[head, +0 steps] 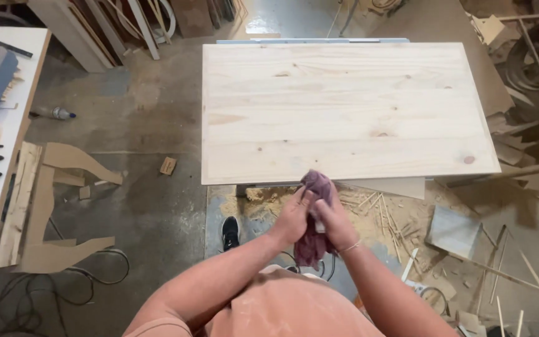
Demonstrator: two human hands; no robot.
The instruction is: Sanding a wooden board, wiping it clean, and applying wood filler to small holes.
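A large pale pine panel [344,106] lies flat in front of me, its near edge just beyond my hands. Both hands meet below that edge around a crumpled purple cloth [315,187]. My left hand [293,218] grips the cloth from the left. My right hand [335,223], with a thin bracelet at the wrist, holds it from the right. The cloth's top sticks up over the panel's edge and its tail hangs down between my forearms.
Sawdust and thin wood strips [382,212] litter the floor under the panel. A workbench [7,125] with tools runs along the left. Cut board shapes [63,249] and black cables [45,287] lie on the floor at left. Scrap wood [531,93] piles up at right.
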